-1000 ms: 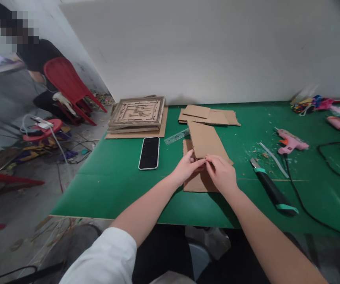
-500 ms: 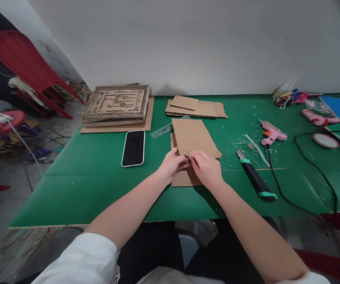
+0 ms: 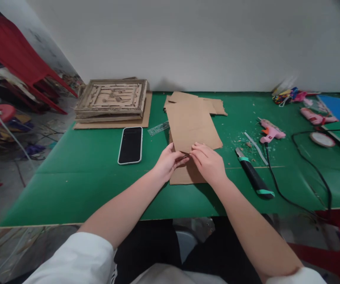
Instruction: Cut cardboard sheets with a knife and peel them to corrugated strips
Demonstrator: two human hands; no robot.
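Note:
A brown cardboard sheet [image 3: 192, 122] is held by its near edge, raised at a tilt in front of me. My left hand [image 3: 170, 159] pinches that edge near its left corner, thumb and fingers closed. Close beside it, my right hand [image 3: 207, 159] grips the same edge, fingertips bent over it. Below lies another cardboard piece [image 3: 184, 176] on the green table, largely covered by the upper sheet and my hands. The small gap between my fingertips is dark, and I cannot make out detail there. A clear ruler [image 3: 158, 128] lies partly behind the sheet.
Left of my hands lies a phone [image 3: 131, 145], with stacked cardboard panels [image 3: 112, 98] behind it. To the right are a utility knife [image 3: 254, 175], a glue stick [image 3: 256, 148] and a pink glue gun [image 3: 272, 131] with a trailing cord. More cardboard [image 3: 217, 106] lies near the wall.
The cardboard sheet has been lifted and tilted up, so it now overlaps the pieces at the back. Both hands keep hold of its near edge. The camera view has shifted slightly.

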